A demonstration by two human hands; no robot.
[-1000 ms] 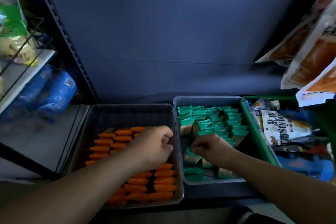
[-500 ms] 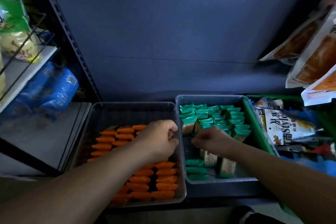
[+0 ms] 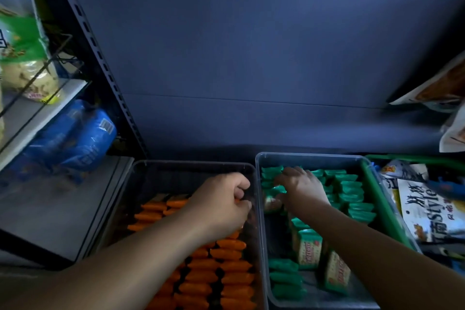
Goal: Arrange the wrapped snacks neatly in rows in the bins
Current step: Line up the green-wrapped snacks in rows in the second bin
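Note:
Two clear plastic bins stand side by side on a shelf. The left bin point(image 3: 176, 166) holds several orange wrapped snacks point(image 3: 234, 282) in rows. The right bin point(image 3: 309, 157) holds green wrapped snacks point(image 3: 354, 199) in rows at the back and loose ones point(image 3: 308, 246) nearer me. My left hand point(image 3: 222, 202) hovers with curled fingers over the orange rows by the bin's right wall; what it holds is hidden. My right hand point(image 3: 300, 187) lies over the back left green rows, fingers on a green snack point(image 3: 273, 190).
A green basket point(image 3: 377, 199) of printed snack bags point(image 3: 427, 211) adjoins the right bin. Blue packs point(image 3: 73, 141) lie on a grey shelf at left, under a wire rack with a green and yellow bag point(image 3: 22, 57). Hanging bags point(image 3: 437, 90) show at upper right.
My right hand moved from the middle of the green bin toward its back left rows. My left hand shifted a little farther back over the orange snacks.

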